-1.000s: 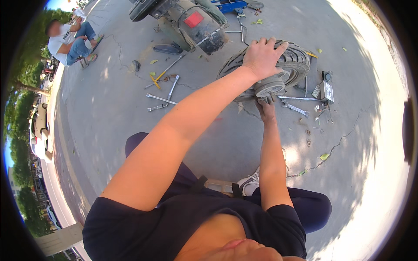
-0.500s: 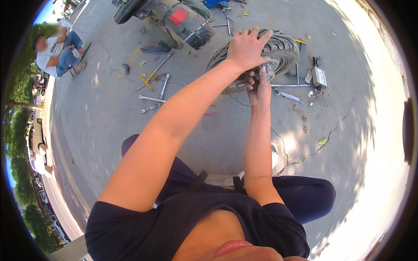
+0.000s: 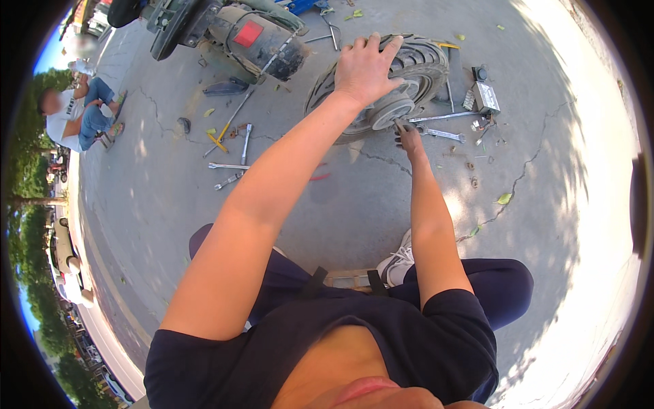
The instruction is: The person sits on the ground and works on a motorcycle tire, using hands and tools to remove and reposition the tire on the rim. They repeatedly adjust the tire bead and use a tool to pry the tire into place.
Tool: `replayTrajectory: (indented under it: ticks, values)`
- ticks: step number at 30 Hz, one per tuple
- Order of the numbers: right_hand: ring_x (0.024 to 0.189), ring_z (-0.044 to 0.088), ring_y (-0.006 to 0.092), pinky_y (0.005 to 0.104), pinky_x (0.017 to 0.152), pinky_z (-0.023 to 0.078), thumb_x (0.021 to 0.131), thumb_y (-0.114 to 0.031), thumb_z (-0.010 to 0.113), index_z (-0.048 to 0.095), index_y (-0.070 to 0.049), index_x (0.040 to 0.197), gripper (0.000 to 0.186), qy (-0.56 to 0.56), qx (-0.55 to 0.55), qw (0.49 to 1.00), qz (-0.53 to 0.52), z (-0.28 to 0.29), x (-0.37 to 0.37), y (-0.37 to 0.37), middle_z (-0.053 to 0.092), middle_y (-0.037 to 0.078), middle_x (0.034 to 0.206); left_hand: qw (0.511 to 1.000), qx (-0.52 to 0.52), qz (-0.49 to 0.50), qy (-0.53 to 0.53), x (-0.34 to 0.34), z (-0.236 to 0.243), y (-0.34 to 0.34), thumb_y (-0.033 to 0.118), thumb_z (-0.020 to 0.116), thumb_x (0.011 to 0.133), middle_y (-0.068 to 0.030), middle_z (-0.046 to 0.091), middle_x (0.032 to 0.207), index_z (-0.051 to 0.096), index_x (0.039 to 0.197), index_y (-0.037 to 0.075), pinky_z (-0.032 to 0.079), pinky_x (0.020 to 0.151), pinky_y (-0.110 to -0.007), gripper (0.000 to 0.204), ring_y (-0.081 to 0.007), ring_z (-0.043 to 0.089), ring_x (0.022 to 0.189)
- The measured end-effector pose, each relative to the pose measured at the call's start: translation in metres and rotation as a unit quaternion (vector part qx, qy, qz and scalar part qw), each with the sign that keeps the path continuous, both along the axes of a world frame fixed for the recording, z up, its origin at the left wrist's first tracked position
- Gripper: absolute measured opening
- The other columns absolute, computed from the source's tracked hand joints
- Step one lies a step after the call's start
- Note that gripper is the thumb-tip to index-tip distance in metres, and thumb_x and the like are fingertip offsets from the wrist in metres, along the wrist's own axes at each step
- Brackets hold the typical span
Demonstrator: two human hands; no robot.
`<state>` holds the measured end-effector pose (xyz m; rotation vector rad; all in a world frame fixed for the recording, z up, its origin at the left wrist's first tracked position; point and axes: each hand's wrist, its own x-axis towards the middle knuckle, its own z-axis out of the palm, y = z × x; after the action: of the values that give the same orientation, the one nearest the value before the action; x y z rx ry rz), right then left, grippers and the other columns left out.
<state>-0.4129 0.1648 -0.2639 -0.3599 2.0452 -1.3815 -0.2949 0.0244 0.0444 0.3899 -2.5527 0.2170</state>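
Note:
A motor-scooter wheel [image 3: 426, 71] with a black treaded tyre lies on its side on the ground ahead of me. My left hand [image 3: 368, 71] rests palm down across the tyre, open, its fingers spread over the tread and rim. At the near side of the round metal hub [image 3: 392, 111] is my right hand [image 3: 410, 138], its fingers pointing left and slightly apart. Those fingertips are at the hub's lower edge; I see nothing held in them, and their palm side is partly hidden. My left hand and forearm cover part of the wheel.
The scooter's rear end [image 3: 262, 44] stands at the far left. Several wrenches [image 3: 246, 143] and a yellow-handled tool [image 3: 216, 142] lie left of the wheel. Right of it are a combination wrench [image 3: 443, 133] and a wired metal box [image 3: 486, 97]. A person [image 3: 75, 112] sits far left.
My right hand has come down and away from the hub's centre to its near edge, uncovering the hub's face. My left hand stays on the tyre. The whole view has shifted slightly.

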Motion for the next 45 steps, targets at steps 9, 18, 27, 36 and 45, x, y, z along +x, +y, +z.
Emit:
replayTrajectory:
  ticks: [9,18,27,36,45]
  values:
    - [0.071,0.055,0.0163,0.0310,0.061,0.045,0.094,-0.014,0.048,0.050,0.002,0.135,0.044,-0.398,-0.513,0.761,0.013,0.165,0.159,-0.025,0.065,0.008,0.101,0.999,-0.009,0.024,-0.019,0.013,-0.007,-0.015,0.056,0.080,0.065,-0.0107,0.061,0.124,0.054,0.139,0.025,0.054,0.086,-0.041,0.084,-0.0277,0.062,0.107]
    - [0.073,0.064,0.0193,0.0323,0.059,0.054,0.089,-0.008,0.047,0.062,-0.002,0.125,0.039,0.052,0.214,0.973,0.073,0.016,-0.044,0.016,0.068,0.011,0.114,0.997,0.079,-0.014,-0.023,-0.001,0.026,-0.001,0.052,0.078,0.072,-0.0169,0.058,0.125,0.049,0.144,0.017,0.050,0.092,-0.046,0.085,-0.0350,0.058,0.114]
    - [0.094,0.064,0.0212,0.0347,0.071,0.055,0.087,0.004,0.042,0.049,-0.009,0.142,0.057,-0.046,-0.186,0.979,-0.074,0.020,0.101,-0.011,0.057,0.009,0.133,0.996,0.087,-0.001,-0.032,0.011,0.022,-0.007,0.050,0.080,0.071,-0.0173,0.060,0.122,0.050,0.142,0.015,0.050,0.092,-0.046,0.084,-0.0348,0.058,0.114]
    - [0.074,0.066,0.0183,0.0288,0.057,0.049,0.086,0.001,0.045,0.048,0.006,0.137,0.051,-0.361,-0.532,0.766,0.002,0.166,0.129,0.018,0.067,0.016,0.108,0.999,0.034,0.023,-0.008,0.024,0.005,-0.021,0.048,0.079,0.073,-0.0170,0.057,0.126,0.049,0.143,0.015,0.050,0.092,-0.046,0.083,-0.0346,0.057,0.115]
    - [0.072,0.054,0.0174,0.0324,0.061,0.046,0.090,-0.002,0.046,0.058,-0.002,0.113,0.026,-0.274,-0.425,0.812,-0.292,0.112,0.055,0.043,0.065,0.014,0.113,1.000,-0.022,0.014,0.009,0.006,-0.010,-0.018,0.057,0.079,0.068,-0.0088,0.060,0.121,0.051,0.141,0.026,0.053,0.083,-0.041,0.085,-0.0279,0.062,0.103]
